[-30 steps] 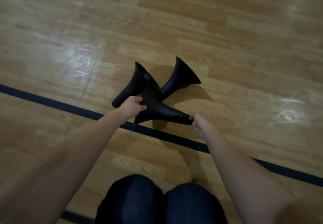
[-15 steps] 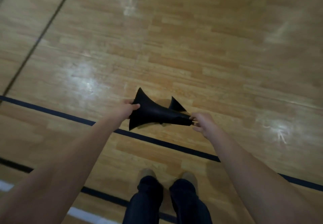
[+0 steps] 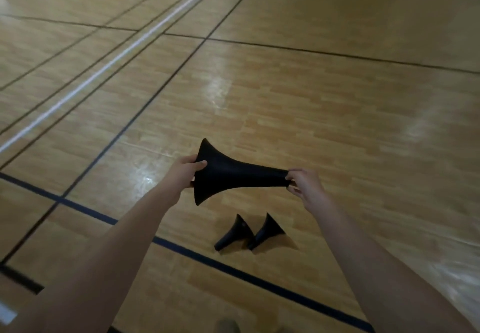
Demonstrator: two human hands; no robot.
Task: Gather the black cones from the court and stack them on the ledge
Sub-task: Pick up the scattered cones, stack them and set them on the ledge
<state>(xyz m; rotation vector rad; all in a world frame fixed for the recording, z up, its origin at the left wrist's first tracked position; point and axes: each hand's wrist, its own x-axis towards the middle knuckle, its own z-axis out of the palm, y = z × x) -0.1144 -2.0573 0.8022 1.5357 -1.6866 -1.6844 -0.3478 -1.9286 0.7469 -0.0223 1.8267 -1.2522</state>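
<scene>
At centre frame, the left hand [image 3: 185,170] gripped the wide rim of a black cone [image 3: 233,176] held sideways in the air, and the right hand [image 3: 304,186] pinched its narrow tip. Lower down, a second cone [image 3: 235,234] and a third cone [image 3: 267,231] lay tipped just beside each other on the floor [image 3: 337,125].

The wooden floor [image 3: 337,99] carries a white line [image 3: 104,65] at upper left. At lower centre, the left black cone [image 3: 233,234] and the right black cone [image 3: 267,231] lie tipped over, side by side, near a wide dark line [image 3: 181,251].
</scene>
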